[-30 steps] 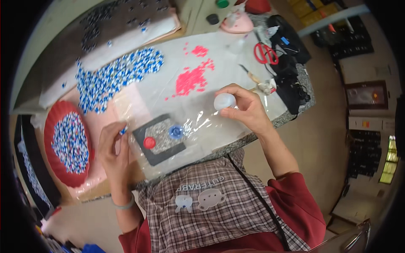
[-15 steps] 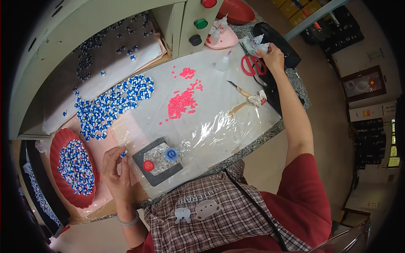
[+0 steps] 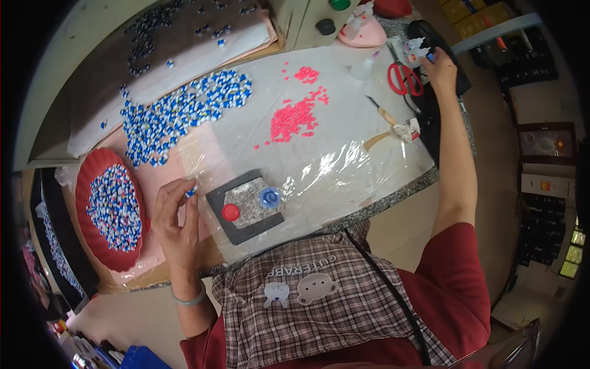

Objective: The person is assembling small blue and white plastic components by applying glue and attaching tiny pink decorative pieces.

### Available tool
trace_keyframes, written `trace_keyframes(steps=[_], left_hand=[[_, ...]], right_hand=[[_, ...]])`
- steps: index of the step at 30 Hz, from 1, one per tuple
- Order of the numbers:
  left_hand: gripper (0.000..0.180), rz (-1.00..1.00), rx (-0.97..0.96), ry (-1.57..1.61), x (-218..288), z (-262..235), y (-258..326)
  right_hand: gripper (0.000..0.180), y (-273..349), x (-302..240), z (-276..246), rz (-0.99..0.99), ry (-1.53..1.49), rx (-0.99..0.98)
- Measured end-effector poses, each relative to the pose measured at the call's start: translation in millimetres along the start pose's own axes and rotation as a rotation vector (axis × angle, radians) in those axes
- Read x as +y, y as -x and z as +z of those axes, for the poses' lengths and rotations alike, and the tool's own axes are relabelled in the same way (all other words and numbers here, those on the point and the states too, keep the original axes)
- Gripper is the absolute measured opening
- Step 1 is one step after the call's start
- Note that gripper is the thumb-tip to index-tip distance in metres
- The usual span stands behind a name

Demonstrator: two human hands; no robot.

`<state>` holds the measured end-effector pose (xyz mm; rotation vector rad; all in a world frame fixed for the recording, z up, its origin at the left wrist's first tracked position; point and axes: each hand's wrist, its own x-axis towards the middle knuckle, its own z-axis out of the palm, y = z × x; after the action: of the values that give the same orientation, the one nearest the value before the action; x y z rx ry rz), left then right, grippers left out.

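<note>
My left hand (image 3: pixel 178 212) pinches a small blue-and-white piece (image 3: pixel 191 192) between thumb and fingertips, just left of a dark square frame (image 3: pixel 236 235). On that frame sit a red round cap (image 3: pixel 231 213) and a blue round cap (image 3: pixel 269 197). Stretched to the far right, my right hand (image 3: pixel 442 72) has its fingers closed around a small blue thing (image 3: pixel 431 58), whose kind is unclear. White squeeze bottles (image 3: pixel 415 49) stand beside those fingertips. Red-handled scissors (image 3: pixel 405 80) lie just left of this hand.
Loose blue-and-white pieces (image 3: pixel 160 123) spread at the left, with pink pieces (image 3: pixel 294 120) mid-table. A red scalloped dish (image 3: pixel 138 215) holds many more. A thin pointed tool (image 3: pixel 384 113), a clear bottle (image 3: pixel 361 69) and a pink tray (image 3: pixel 365 35) lie at the far right.
The whole view has shifted, so the table appears higher and further right. Something blue now shows between my right fingers, which were on a translucent bottle. My left hand keeps its pinch.
</note>
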<state>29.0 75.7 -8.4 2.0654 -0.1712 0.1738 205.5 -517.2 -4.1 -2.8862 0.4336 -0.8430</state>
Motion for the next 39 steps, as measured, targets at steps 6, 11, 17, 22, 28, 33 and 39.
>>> trace_keyframes(steps=[6, 11, 17, 22, 28, 33, 39], left_hand=[[0.027, 0.059, 0.049, 0.008, 15, 9, -6], [0.027, 0.033, 0.015, 0.099, 28, 11, 0], [0.026, 0.07, -0.002, 0.13, 31, 12, 10], [0.025, 0.067, 0.007, 0.143, 30, 12, 10], [0.025, 0.067, 0.015, 0.137, 26, 8, 11], [0.027, 0.021, 0.054, 0.178, 28, 9, 12], [0.032, -0.027, -0.068, 0.309, 23, 9, 10]], right_hand=[[0.019, 108, -143, -72, -0.124, -0.591, -0.323], [0.013, 179, -200, -62, -0.388, -0.664, -0.476], [0.01, 197, -221, -54, -0.327, -0.525, -0.41], [0.011, 199, -229, -54, -0.365, -0.494, -0.411], [0.009, 194, -239, -53, -0.38, -0.466, -0.442], [0.008, 186, -245, -53, -0.429, -0.48, -0.524], [0.007, 188, -233, -59, -0.309, -0.639, -0.575]])
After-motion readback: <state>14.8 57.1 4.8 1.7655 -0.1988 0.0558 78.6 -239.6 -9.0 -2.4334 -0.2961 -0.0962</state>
